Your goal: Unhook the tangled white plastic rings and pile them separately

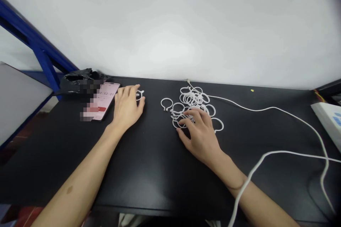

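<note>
My left hand (127, 104) lies palm down beside the phone, its fingers stretched out and the thumb apart. At its fingertips is a white ring (141, 94), partly covered by the hand. My right hand (201, 131) reaches over the near side of a pile of white rings (192, 97), fingers spread and slightly bent, thumb apart from the index finger. Below those fingers lie several rings, some hidden by the hand. Each ring has a gap with small flared ends, like an open clip. One single ring (166, 103) lies at the pile's left edge.
A phone (108, 95) showing a timer lies left of my left hand, with a crumpled black bag (77, 81) behind it. A white cable (255, 109) runs across the black table (149, 170) and over my right forearm. A white box (327, 120) stands at the right.
</note>
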`<action>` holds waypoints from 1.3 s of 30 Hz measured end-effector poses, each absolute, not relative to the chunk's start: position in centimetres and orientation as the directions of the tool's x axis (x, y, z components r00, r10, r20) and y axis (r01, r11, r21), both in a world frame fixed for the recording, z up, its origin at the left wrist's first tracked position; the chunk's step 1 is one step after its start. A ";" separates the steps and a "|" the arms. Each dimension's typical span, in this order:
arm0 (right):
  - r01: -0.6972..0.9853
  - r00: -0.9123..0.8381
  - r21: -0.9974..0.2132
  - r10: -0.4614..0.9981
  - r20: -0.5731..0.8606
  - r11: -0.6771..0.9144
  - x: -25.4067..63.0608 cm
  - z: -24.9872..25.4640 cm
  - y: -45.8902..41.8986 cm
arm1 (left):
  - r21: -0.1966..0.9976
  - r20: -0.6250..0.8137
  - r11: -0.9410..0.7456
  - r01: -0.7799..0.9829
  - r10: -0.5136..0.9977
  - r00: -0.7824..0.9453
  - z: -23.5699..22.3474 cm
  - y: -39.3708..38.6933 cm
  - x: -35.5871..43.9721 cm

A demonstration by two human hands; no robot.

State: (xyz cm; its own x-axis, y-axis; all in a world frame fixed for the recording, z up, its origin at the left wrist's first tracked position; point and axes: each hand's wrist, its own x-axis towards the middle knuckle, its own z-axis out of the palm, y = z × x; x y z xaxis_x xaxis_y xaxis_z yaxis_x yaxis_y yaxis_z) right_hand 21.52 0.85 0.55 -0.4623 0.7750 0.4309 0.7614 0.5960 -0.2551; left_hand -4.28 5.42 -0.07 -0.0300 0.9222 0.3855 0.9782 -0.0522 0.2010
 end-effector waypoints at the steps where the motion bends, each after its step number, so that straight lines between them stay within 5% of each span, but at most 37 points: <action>1: 0.761 -0.470 -0.248 0.772 0.428 0.600 21.5 0.5 0.8 | 0.187 0.354 -0.029 0.982 0.935 -0.040 -0.4 5.5 -4.4; 9: 0.730 -0.444 -0.290 0.752 0.487 0.619 21.4 0.7 0.8 | 0.214 0.368 -0.069 0.974 0.930 -0.015 -0.3 5.2 -3.7; 19: 0.635 -0.340 -0.451 0.751 0.566 0.628 21.3 0.9 0.7 | 0.370 0.418 -0.643 0.671 0.760 0.497 1.6 2.2 0.6; 29: 0.610 -0.289 -0.564 0.819 0.496 0.557 21.5 1.0 0.7 | 0.583 0.432 -0.640 0.501 0.766 0.475 2.2 1.9 1.0; 39: 0.517 -0.348 -0.569 0.764 0.542 0.639 21.3 0.9 0.4 | 0.384 0.399 -0.704 0.597 0.710 0.580 1.6 1.6 1.4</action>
